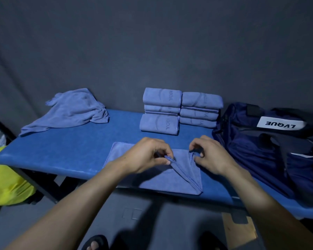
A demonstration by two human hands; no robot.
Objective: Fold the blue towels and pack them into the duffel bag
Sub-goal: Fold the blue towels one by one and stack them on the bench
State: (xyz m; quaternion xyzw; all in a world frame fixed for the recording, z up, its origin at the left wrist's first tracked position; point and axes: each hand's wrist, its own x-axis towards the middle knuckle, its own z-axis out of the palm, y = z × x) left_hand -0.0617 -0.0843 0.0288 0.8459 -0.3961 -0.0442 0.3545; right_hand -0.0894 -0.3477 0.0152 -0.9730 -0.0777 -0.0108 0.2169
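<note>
Both hands, left (146, 154) and right (210, 156), pinch the blue towel's (163, 179) lifted corners.

Both bare forearms reach forward from the bottom corners of the view and converge over the towel (157, 179) that lies flat at the near edge of the table. The left hand (148, 156) is held knuckles up above the towel's middle, its thumb and curled fingers pinching a lifted corner of the cloth. The right hand (209, 154) sits just to the right of it, over the towel's far right corner, wrist slightly bent, its fingers curled down and pinching another raised edge; the two hands are close but not touching.
</note>
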